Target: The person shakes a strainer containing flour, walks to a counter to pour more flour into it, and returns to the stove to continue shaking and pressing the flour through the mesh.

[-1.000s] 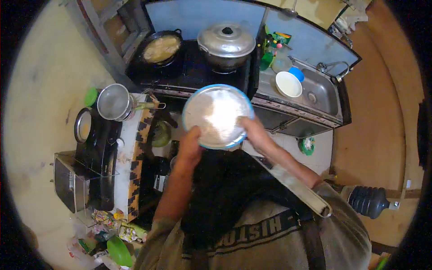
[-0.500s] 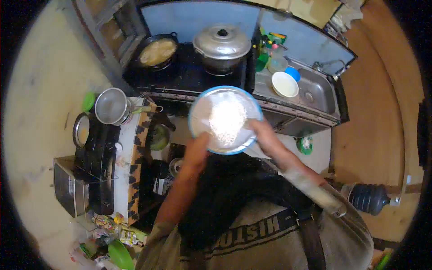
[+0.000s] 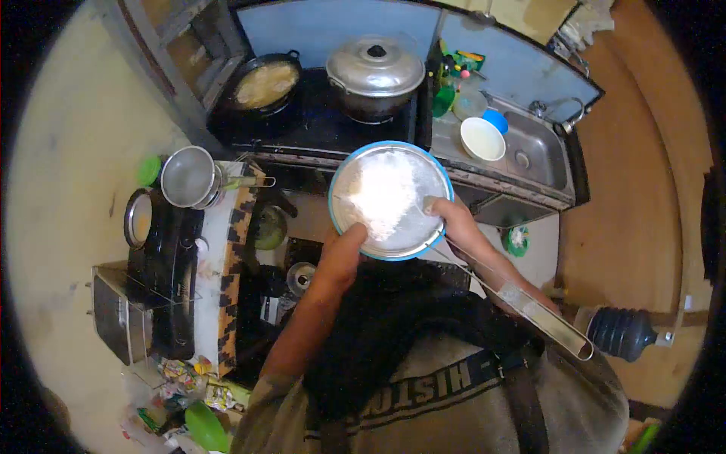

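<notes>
Both hands grip a round blue-rimmed bowl [image 3: 392, 144] with a wire-mesh sieve [image 3: 404, 236] set over it, in front of my body. My left hand [image 3: 340, 253] is closed on the near left side, thumb over the rim. On the right side my right hand [image 3: 460, 227] is closed too, its thumb pressed on the sieve. White powder [image 3: 386, 185] lies in the mesh, glaring brightly toward the far side. From the sieve a long metal handle [image 3: 548, 318] runs over my right forearm. The bowl's inside is hidden under the sieve.
A pan of frying food [image 3: 266, 85] and a large lidded pot [image 3: 376, 74] stand on the stove. A sink [image 3: 533, 151] with a white bowl [image 3: 482, 139] is at right. Another strainer [image 3: 187, 178] rests on the left counter; a water jug [image 3: 620, 333] lies at right.
The bowl and sieve have shifted slightly right with both hands. The powder has moved within the mesh, and the sieve handle, blurred before, now shows sharply.
</notes>
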A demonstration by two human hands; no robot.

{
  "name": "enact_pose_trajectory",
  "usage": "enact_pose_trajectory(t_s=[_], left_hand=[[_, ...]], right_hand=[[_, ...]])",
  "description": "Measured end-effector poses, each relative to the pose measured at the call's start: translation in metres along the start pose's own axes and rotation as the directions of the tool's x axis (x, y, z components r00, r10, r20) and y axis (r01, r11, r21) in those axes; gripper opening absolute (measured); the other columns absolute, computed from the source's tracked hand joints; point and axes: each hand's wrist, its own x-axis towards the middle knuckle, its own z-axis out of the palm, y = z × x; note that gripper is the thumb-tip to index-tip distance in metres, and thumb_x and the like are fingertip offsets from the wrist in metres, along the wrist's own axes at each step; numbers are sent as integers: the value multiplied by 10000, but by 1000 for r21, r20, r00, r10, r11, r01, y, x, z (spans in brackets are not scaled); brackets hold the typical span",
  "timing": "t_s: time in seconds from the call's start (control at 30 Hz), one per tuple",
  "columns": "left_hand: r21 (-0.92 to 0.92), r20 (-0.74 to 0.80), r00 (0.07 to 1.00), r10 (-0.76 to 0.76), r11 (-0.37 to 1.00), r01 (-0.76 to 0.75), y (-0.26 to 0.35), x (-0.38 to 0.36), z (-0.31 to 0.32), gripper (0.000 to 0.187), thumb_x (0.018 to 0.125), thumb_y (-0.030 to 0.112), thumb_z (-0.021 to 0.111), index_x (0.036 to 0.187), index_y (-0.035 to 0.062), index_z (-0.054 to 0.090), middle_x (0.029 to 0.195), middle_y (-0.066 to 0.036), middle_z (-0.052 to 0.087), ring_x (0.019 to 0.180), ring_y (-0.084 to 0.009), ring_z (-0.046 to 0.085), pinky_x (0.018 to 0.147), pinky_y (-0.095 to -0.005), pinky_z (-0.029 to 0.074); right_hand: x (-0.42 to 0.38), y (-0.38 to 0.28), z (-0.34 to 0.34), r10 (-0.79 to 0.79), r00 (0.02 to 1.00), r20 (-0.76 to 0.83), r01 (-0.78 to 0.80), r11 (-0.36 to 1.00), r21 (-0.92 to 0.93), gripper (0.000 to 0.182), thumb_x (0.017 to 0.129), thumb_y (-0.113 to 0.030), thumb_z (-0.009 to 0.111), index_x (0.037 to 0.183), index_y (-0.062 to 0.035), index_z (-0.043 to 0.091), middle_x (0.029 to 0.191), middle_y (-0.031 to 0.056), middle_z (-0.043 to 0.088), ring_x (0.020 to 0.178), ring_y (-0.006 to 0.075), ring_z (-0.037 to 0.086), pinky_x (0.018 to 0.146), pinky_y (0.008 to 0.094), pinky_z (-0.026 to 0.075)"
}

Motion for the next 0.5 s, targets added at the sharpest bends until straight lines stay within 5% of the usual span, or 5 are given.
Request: enact_pose_trajectory(t_s=[0.13, 0.2, 0.27, 0.4, 0.5], left_hand=[[-115, 89, 994, -56, 991, 66, 5, 8, 1, 468, 849, 186, 444, 1246, -54, 384, 1171, -149, 513, 1043, -236, 520, 913, -352, 411], [-51, 45, 999, 25, 998, -22, 0, 0, -1, 472, 866, 208, 439, 1247, -63, 375, 1178, -156, 508, 1061, -241, 514, 932, -363, 401], [89, -89, 988, 128, 989, -120, -1, -9, 9, 461, 872, 217, 414, 1223, -80, 393, 1166, -166, 515, 1063, -254, 522, 933, -374, 407], [-54, 52, 996, -71, 996, 73, 1, 4, 3, 437, 849, 176, 455, 1216, -60, 424, 1108, -136, 546, 1018, -218, 533, 903, -345, 414], [-92, 96, 995, 11, 996, -2, 2, 0, -6, 437, 836, 156, 453, 1220, -51, 426, 1109, -131, 550, 1022, -220, 529, 908, -352, 408]], right_hand=[[34, 47, 11, -181, 974, -139, 129, 939, -319, 515, 753, -145, 492, 1225, 38, 400, 1029, 134, 562, 916, 217, 537, 821, 342, 430], [27, 38, -3, 10, 992, -123, -43, 963, -268, 511, 753, -135, 488, 1226, 40, 403, 1032, 140, 568, 919, 223, 554, 827, 342, 440], [4, -1, 0, -19, 999, 42, 21, 999, -41, 504, 767, -131, 474, 1236, 39, 401, 1070, 156, 568, 945, 237, 571, 853, 346, 450], [33, 51, 4, -108, 986, -128, 66, 952, -301, 538, 759, -125, 459, 1260, 43, 359, 1116, 181, 543, 947, 262, 576, 857, 358, 451], [7, 4, 15, -39, 997, -68, 27, 985, -172, 502, 759, -130, 461, 1214, 72, 388, 1073, 150, 550, 936, 208, 535, 869, 320, 413]])
